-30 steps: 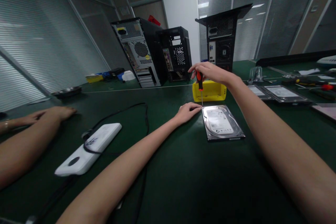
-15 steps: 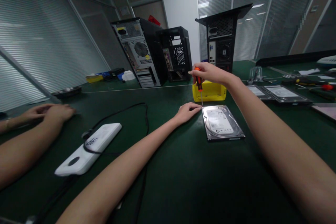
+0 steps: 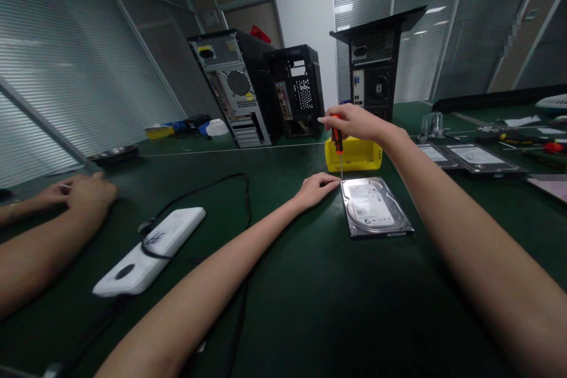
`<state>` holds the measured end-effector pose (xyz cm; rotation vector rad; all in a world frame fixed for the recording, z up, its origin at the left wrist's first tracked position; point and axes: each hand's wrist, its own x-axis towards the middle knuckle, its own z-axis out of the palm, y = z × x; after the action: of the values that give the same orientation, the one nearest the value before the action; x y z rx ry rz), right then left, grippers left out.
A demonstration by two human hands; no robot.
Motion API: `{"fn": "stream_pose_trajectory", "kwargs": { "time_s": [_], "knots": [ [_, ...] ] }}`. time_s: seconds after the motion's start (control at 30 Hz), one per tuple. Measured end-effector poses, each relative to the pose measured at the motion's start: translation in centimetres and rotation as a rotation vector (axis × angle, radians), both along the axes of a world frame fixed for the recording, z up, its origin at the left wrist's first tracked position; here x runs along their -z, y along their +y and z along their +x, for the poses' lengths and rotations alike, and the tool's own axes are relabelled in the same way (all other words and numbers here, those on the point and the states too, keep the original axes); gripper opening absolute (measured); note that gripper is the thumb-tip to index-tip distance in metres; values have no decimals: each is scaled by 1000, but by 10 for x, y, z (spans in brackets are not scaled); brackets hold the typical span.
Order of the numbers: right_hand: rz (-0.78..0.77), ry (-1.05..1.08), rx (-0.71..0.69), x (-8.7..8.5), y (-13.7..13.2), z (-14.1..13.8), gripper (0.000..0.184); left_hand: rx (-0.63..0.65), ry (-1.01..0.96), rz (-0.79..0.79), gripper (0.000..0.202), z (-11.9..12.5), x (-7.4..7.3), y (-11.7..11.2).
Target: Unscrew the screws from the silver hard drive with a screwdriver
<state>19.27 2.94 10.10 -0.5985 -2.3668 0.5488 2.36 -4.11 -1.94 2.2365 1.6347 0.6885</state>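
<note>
A silver hard drive (image 3: pixel 371 208) with a white label lies flat on the green table. My right hand (image 3: pixel 348 119) is closed around the red-and-black handle of a screwdriver (image 3: pixel 338 134). The screwdriver stands nearly upright, its thin shaft reaching down to the drive's far left corner. At that same corner, my left hand (image 3: pixel 315 188) rests on the table with its fingers together, gripping the drive's edge beside the screwdriver tip. The exact contact of those fingertips is too small to make out. Just behind the drive sits a yellow plastic bin (image 3: pixel 361 156), partly covered by my right hand.
Computer cases (image 3: pixel 254 88) stand at the back, another (image 3: pixel 374 71) behind the bin. More hard drives (image 3: pixel 476 156) and tools (image 3: pixel 522 139) lie right. A white power strip (image 3: pixel 150 251) with black cable is left, near another person's hands (image 3: pixel 91 192).
The screwdriver handle has shifted and tilted slightly, with my right hand turning a little; the tip stays at the corner. The other person's hands have moved left. The drive has not moved.
</note>
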Motion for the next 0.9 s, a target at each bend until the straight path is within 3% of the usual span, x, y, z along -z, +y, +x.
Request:
{"fn": "stream_pose_trajectory", "kwargs": {
  "time_s": [0.1, 0.33, 0.6, 0.9],
  "knots": [
    [-131, -52, 6, -8, -7, 3, 45, 7, 2, 9, 33, -1, 1, 1],
    [-262, -98, 56, -16, -8, 8, 24, 10, 6, 5, 33, -2, 0, 0],
    [-241, -81, -48, -10, -3, 5, 28, 20, 6, 24, 34, -3, 2, 1],
    [-76, -107, 4, -7, -3, 2, 31, 16, -5, 9, 34, 0, -1, -2]
  ]
}}
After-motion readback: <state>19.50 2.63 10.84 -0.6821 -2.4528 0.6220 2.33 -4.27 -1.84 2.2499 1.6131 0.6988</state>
